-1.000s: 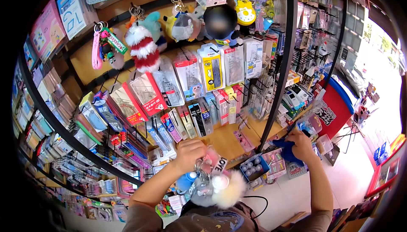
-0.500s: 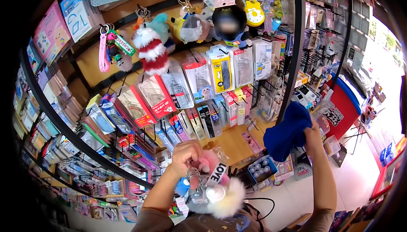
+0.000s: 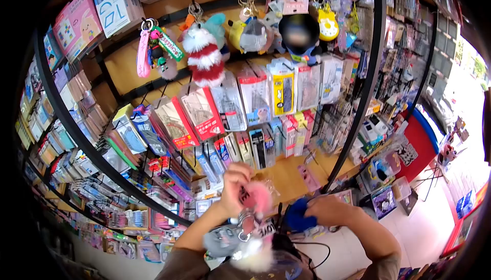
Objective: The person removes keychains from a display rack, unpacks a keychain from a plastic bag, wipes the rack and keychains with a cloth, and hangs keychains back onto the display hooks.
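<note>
A bunch of fluffy keychains dangles from my left hand (image 3: 234,190), whose fingers are closed round its upper part. In the bunch are a pink pom-pom (image 3: 260,198), a grey plush (image 3: 221,241), a cream fluffy plush (image 3: 254,257), metal rings and a strap (image 3: 266,229) lettered LOVE. My right hand (image 3: 330,211) is closed on a crumpled blue cloth (image 3: 298,216), low and close to my body, right of the keychains. The cloth's exact kind does not show.
Ahead is a black-framed display rack (image 3: 353,126). A red-and-white plush keychain (image 3: 203,59) and other keychains hang above packaged rulers (image 3: 254,93) and stationery. A wooden shelf (image 3: 279,177) lies below. A red-and-blue display (image 3: 417,134) stands at the right.
My right hand has brought the blue cloth down and left, toward my body. The keychain bunch in my left hand has shifted slightly and swung. The view has turned a little left.
</note>
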{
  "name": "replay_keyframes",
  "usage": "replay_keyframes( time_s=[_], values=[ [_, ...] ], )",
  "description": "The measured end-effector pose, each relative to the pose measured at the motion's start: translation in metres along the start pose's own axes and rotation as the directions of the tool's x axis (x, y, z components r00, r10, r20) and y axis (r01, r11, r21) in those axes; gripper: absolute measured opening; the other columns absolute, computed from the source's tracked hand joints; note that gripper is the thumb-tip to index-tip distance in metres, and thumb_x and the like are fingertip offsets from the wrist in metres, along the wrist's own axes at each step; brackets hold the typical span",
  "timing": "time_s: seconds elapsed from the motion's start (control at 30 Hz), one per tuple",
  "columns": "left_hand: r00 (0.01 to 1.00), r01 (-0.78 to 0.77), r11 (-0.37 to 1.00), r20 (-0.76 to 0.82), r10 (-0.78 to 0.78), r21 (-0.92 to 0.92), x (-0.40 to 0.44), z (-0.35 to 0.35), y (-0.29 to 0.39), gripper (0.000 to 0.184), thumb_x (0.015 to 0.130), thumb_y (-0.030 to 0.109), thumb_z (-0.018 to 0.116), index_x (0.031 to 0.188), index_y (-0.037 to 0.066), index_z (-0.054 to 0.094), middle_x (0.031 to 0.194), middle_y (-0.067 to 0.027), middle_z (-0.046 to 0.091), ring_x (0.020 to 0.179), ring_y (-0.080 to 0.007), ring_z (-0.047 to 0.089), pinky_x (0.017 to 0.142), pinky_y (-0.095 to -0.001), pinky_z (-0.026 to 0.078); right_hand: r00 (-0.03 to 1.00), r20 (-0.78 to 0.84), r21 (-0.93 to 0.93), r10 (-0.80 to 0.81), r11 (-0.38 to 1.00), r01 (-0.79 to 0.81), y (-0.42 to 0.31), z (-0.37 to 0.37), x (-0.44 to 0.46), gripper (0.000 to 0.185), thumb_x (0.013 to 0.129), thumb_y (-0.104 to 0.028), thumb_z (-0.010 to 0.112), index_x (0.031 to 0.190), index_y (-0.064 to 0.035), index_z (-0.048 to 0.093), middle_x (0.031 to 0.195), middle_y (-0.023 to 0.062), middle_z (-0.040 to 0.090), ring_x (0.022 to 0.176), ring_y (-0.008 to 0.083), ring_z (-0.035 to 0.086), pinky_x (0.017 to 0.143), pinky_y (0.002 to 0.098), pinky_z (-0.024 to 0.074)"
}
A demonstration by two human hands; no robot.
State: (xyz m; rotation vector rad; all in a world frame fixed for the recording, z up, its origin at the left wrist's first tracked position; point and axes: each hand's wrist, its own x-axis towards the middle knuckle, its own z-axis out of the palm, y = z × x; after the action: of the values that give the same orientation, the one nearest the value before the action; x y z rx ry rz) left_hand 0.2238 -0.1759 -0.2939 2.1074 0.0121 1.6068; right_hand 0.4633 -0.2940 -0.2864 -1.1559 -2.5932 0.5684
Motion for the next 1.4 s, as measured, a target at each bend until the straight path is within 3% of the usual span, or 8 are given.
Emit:
replay_keyframes(
  time_s=[0.17,0.4,0.57,0.83,1.03,1.1,1.2,1.4],
  values=[
    [0.995,-0.004,0.998,-0.100,-0.002,-0.055,-0.002,0.002,0.006,0.084,0.044,0.066,0.075,0.087,0.009,0.032,0.084,-0.0089,0.038,0.078,-0.0203,0.041,0.073,-0.0334,0.036,0.873,-0.470,0.033,0.126,0.992,-0.125,0.001,-0.080,-0.036,0.033,0.055,0.008,0.051,0.087,0.0001,0.058,0.086,0.0172,0.058,0.083,0.0342,0.056,0.077,0.0356,0.0458],
    [0.995,-0.038,0.998,-0.093,0.032,-0.057,-0.002,0.002,0.002,0.089,0.040,0.070,0.073,0.089,0.008,0.031,0.086,-0.0094,0.037,0.078,-0.0201,0.039,0.073,-0.0336,0.036,-0.677,-0.731,0.008,0.086,0.993,0.118,-0.018,-0.094,-0.112,0.026,0.076,-0.004,0.050,0.099,0.0041,0.055,0.096,0.0177,0.060,0.091,0.0299,0.057,0.081,0.0378,0.0451],
    [0.991,0.019,1.000,-0.130,-0.018,0.004,-0.005,0.007,0.002,0.088,0.043,0.069,0.072,0.090,0.008,0.030,0.085,-0.0095,0.037,0.077,-0.0199,0.039,0.074,-0.0339,0.035,0.984,-0.027,-0.175,0.177,0.968,-0.178,0.019,0.041,-0.017,0.016,0.069,-0.006,0.053,0.082,-0.0033,0.061,0.084,0.0172,0.061,0.079,0.0319,0.058,0.071,0.0410,0.0463],
    [0.986,-0.007,0.992,-0.164,-0.013,-0.125,-0.010,0.007,-0.002,0.084,0.046,0.070,0.071,0.089,0.009,0.031,0.084,-0.0088,0.037,0.076,-0.0192,0.039,0.076,-0.0337,0.035,0.800,-0.543,-0.021,0.254,0.949,-0.315,-0.014,-0.089,-0.044,0.041,0.056,0.008,0.046,0.093,-0.0025,0.062,0.088,0.0172,0.056,0.087,0.0331,0.055,0.076,0.0360,0.0453],
    [0.982,0.074,0.994,-0.166,-0.087,-0.079,-0.014,0.005,0.001,0.088,0.045,0.072,0.068,0.093,0.006,0.034,0.088,-0.0100,0.040,0.080,-0.0197,0.041,0.078,-0.0344,0.035,-0.485,-0.867,0.026,-0.110,0.964,-0.266,-0.035,-0.096,-0.093,0.034,0.063,0.005,0.046,0.093,-0.0005,0.061,0.091,0.0177,0.058,0.087,0.0334,0.056,0.076,0.0392,0.0452],
    [0.975,0.101,0.990,-0.187,-0.119,-0.101,-0.017,0.006,0.001,0.087,0.046,0.071,0.069,0.093,0.005,0.036,0.089,-0.0098,0.040,0.081,-0.0196,0.041,0.079,-0.0343,0.035,-0.355,-0.895,-0.087,-0.270,0.887,-0.454,-0.027,-0.056,-0.076,0.030,0.064,0.002,0.048,0.091,-0.0002,0.061,0.091,0.0184,0.058,0.087,0.0337,0.056,0.076,0.0395,0.0452],
    [0.962,0.106,0.982,-0.234,-0.141,-0.154,-0.017,0.005,0.002,0.085,0.049,0.070,0.068,0.095,0.004,0.038,0.090,-0.0095,0.040,0.083,-0.0197,0.042,0.080,-0.0341,0.035,0.895,-0.409,-0.238,0.180,0.926,-0.295,0.015,0.024,-0.021,0.025,0.067,-0.003,0.050,0.089,0.0001,0.061,0.090,0.0194,0.058,0.087,0.0341,0.056,0.075,0.0400,0.0453],
    [0.956,0.195,0.979,-0.213,-0.203,-0.059,-0.037,-0.009,-0.004,0.085,0.052,0.068,0.068,0.099,0.003,0.040,0.095,-0.0101,0.041,0.089,-0.0213,0.043,0.083,-0.0336,0.034,0.862,-0.203,-0.363,0.465,0.781,-0.507,0.043,-0.017,-0.051,0.031,0.059,0.000,0.052,0.087,-0.0024,0.064,0.095,0.0152,0.058,0.089,0.0326,0.056,0.080,0.0351,0.0449]
  ],
)
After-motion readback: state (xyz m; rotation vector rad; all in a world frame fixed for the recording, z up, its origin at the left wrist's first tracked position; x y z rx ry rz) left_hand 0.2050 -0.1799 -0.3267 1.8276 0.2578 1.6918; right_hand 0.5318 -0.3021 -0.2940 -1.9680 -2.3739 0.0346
